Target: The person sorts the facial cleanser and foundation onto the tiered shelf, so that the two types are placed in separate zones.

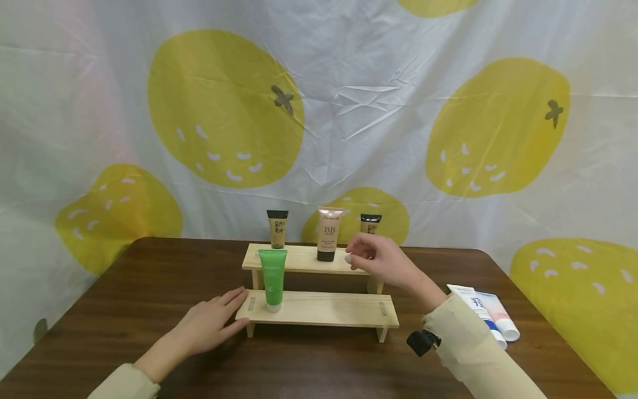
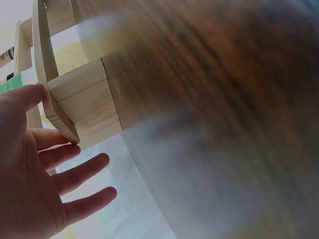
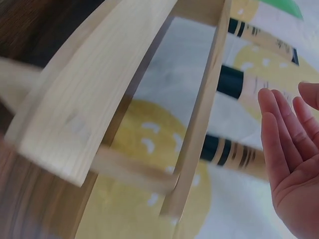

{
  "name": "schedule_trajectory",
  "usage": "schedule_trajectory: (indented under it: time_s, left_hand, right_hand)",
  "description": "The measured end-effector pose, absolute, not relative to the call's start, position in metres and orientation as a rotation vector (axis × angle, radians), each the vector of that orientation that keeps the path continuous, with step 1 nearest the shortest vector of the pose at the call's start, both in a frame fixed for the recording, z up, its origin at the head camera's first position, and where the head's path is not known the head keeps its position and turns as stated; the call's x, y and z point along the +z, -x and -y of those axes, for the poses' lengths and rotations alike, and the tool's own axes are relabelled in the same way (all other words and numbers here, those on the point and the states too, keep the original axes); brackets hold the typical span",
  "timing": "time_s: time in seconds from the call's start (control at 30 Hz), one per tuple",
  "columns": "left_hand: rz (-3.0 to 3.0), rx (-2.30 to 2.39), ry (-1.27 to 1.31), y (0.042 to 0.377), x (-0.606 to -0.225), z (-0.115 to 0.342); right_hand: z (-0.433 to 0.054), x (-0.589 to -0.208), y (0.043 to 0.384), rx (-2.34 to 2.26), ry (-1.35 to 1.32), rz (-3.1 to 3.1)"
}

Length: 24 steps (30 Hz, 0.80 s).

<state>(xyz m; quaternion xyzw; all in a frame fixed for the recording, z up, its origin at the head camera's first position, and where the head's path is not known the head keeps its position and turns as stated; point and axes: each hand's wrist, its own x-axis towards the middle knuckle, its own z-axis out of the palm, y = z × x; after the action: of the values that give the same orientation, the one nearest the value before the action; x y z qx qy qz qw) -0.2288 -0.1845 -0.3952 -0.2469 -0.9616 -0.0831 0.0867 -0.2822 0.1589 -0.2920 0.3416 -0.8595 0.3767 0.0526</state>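
A two-tier pale wooden stand has a lower shelf [image 1: 329, 308] and an upper shelf [image 1: 299, 260]. My left hand [image 1: 211, 323] touches the lower shelf's left end with thumb and forefinger; its other fingers are spread in the air. On that shelf, near the left, stands a green squeeze tube [image 1: 273, 277]. Along the upper shelf are a small black-topped tube [image 1: 277, 230], a beige BB cream tube [image 1: 329, 233] and another black-topped tube [image 1: 371, 219], partly hidden. My right hand [image 1: 381, 260] hovers before that last tube, fingers loosely bent and holding nothing.
Two white squeeze tubes, one with blue [image 1: 478, 310] and one with pink [image 1: 500, 316], lie on the brown table [image 1: 349, 366] right of the stand. A curtain [image 1: 359, 127] with yellow fruit prints hangs behind the table. A black device [image 1: 422, 342] sits at my right sleeve.
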Motion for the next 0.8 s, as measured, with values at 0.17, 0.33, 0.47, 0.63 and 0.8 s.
schedule_trajectory:
  time_s: [0.17, 0.33, 0.47, 0.63, 0.8]
  left_hand:
    - [2.857, -0.244, 0.736, 0.229, -0.394, 0.184]
    - [2.852, -0.246, 0.737, 0.228, -0.394, 0.184]
    - [2.862, -0.243, 0.737, 0.228, -0.395, 0.184]
    - [2.873, -0.239, 0.731, 0.228, -0.396, 0.184]
    - [2.881, -0.247, 0.725, 0.229, -0.395, 0.184]
  right_hand:
    - [-0.181, -0.294, 0.280, 1.119, -0.976, 2.639]
    - [-0.204, -0.297, 0.276, 1.195, -0.915, 2.648]
    - [-0.221, -0.301, 0.274, 1.327, -0.890, 2.646]
    - [-0.238, -0.302, 0.269, 1.430, -0.868, 2.684]
    - [-0.257, -0.303, 0.271, 1.468, -0.786, 2.717]
